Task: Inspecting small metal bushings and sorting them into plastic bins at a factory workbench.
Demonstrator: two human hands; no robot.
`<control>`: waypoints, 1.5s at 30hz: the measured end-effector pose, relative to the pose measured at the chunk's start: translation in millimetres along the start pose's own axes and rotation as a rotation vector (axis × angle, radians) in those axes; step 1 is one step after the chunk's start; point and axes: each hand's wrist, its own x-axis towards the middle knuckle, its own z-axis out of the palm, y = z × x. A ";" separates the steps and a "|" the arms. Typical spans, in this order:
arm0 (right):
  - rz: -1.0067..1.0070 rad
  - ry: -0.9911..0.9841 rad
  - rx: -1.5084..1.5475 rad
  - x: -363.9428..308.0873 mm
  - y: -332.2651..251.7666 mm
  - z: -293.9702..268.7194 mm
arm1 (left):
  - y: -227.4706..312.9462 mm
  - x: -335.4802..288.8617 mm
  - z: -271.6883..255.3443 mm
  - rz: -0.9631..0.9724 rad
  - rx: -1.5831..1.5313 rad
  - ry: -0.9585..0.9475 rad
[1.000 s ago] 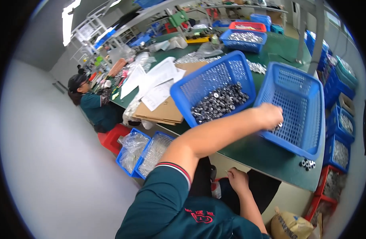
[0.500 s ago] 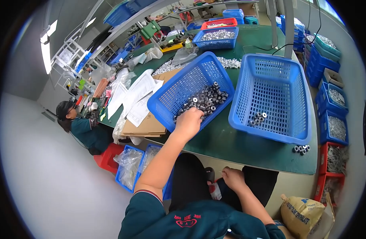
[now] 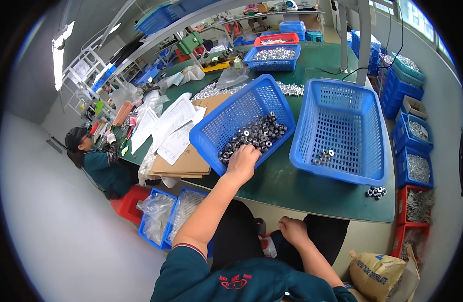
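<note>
My left hand (image 3: 243, 163) reaches over the near rim of a tilted blue plastic basket (image 3: 211, 127). Its fingers are curled down against a heap of small dark ring-shaped metal parts (image 3: 261, 132); whatever lies under the fingertips is hidden. To the right stands a second blue basket (image 3: 341, 173), with several similar rings (image 3: 322, 158) lying on its bottom. Over my lap, below the table edge, my right hand (image 3: 293, 230) is closed. A tiny pale tip shows at its fingers, too small to name.
Another cluster of rings (image 3: 375, 193) sits at the green table's (image 3: 292, 197) near right corner. Papers (image 3: 176, 143) and cardboard (image 3: 178, 168) lie left of the baskets. Shiny parts fill a blue bin (image 3: 273, 64) farther back. A co-worker (image 3: 101, 160) sits at the left. Stacked bins (image 3: 413, 141) line the right wall.
The whole view has shifted slightly. My left hand stays in the tilted basket, its fingers a little more bent over the rings. My right hand remains closed over my lap.
</note>
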 end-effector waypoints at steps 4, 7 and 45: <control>0.027 -0.024 -0.011 0.1 -1.5 -1.2 | -1.4 -3.3 -3.3 0.040 -0.071 0.059; 0.018 -0.026 -0.016 0.4 -0.4 1.2 | -0.1 -4.9 -3.6 0.100 -0.036 0.105; -0.028 -0.011 -0.050 1.0 2.8 1.3 | 24.7 2.7 35.6 -0.002 0.002 0.226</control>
